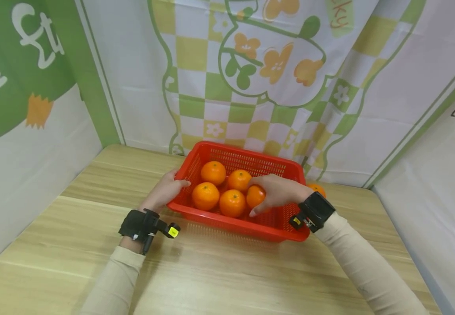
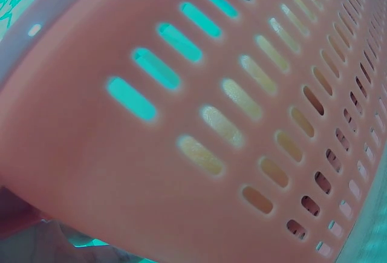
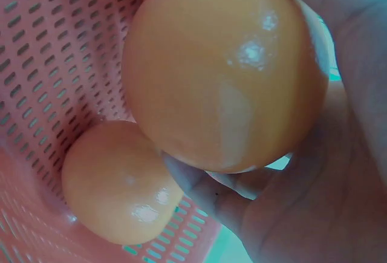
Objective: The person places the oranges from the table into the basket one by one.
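Now the right hand (image 1: 276, 192) has its fingers curled around an orange (image 1: 255, 196) inside the red basket (image 1: 251, 227). Left hand (image 1: 166, 190) holds the basket's side, fingers bent over the rim. Four more oranges (image 1: 232, 202) sit beside it.

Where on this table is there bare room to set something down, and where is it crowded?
Bare wood spans the table near the front edge, between the forearms, and left of the red basket toward the wall. Crowded: the basket, holding oranges, with the left hand on its rim and the right hand holding an orange.
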Motion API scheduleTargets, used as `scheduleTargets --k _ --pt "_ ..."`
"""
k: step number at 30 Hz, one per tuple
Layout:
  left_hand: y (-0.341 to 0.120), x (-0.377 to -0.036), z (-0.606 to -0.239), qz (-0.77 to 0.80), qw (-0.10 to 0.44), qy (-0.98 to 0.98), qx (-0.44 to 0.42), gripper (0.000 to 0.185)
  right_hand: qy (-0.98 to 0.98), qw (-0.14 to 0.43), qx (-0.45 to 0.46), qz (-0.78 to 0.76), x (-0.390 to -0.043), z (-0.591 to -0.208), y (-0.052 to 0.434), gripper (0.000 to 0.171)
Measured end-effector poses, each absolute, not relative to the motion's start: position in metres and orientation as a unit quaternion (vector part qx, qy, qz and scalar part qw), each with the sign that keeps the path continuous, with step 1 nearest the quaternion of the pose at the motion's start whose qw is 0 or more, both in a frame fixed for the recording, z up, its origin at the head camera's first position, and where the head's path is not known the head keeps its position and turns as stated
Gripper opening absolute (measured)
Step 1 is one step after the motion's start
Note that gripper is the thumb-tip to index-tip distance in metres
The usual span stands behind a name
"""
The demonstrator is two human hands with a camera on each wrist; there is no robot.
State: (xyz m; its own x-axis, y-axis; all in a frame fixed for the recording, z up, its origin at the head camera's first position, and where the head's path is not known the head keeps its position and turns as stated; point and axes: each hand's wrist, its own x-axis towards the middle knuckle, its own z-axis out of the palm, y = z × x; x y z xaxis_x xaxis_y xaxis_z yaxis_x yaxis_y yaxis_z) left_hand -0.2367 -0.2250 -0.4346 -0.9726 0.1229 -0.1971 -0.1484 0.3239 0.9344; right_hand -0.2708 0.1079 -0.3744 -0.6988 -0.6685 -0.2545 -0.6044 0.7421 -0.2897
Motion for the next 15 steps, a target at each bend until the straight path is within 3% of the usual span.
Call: scheduleTargets --k 15 --pt "-0.225 -0.237 -0.434 0.583 0.123 0.803 -0.011 0.057 0.916 0.207 -0.335 -0.079 -0.273 -0.386 0.106 0.069"
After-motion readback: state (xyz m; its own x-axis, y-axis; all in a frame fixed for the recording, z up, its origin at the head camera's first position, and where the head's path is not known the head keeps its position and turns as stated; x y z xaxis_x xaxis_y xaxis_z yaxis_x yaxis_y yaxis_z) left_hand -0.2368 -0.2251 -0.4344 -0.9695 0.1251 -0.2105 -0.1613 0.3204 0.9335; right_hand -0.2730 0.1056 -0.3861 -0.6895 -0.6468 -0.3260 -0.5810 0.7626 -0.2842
